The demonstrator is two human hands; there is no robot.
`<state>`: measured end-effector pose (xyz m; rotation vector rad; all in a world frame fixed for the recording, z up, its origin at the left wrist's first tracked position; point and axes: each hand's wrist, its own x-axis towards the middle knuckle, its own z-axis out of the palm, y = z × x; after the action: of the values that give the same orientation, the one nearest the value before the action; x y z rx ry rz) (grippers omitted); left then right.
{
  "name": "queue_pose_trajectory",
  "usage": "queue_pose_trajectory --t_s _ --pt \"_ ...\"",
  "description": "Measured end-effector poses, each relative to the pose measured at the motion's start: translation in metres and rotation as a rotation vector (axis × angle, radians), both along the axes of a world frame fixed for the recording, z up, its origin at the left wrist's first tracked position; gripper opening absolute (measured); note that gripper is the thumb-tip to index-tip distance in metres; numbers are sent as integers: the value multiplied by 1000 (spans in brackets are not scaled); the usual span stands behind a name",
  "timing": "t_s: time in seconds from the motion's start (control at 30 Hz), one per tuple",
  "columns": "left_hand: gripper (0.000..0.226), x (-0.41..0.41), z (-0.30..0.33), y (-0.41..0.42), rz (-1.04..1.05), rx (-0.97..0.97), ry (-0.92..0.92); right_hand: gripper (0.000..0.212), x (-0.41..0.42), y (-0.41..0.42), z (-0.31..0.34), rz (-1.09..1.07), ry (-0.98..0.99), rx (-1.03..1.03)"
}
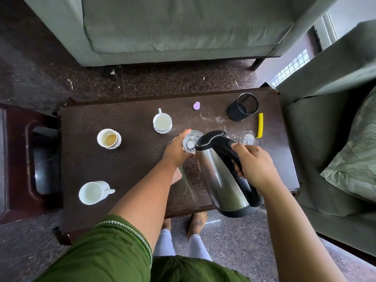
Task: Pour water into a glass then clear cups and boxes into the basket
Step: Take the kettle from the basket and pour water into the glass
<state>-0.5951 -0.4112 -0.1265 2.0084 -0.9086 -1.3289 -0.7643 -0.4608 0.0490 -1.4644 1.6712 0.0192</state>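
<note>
Your left hand (176, 150) is gripping the glass (191, 141) standing mid-table (130, 171), fingers curled around it. Your right hand (254, 164) is clasping the kettle (220, 176) handle, tilting its spout just beside the glass.

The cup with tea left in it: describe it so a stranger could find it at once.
On the dark table, look left of the left hand. The cup stands upright between two other white cups; only it holds a brown residue, the others look pale inside.
</note>
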Motion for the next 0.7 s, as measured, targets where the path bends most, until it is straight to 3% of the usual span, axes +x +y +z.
queue_pose_trajectory --t_s 0.7 --pt "83 -2 -2 0 0 -3 32 48 -3 3 -7 44 -6 -11"
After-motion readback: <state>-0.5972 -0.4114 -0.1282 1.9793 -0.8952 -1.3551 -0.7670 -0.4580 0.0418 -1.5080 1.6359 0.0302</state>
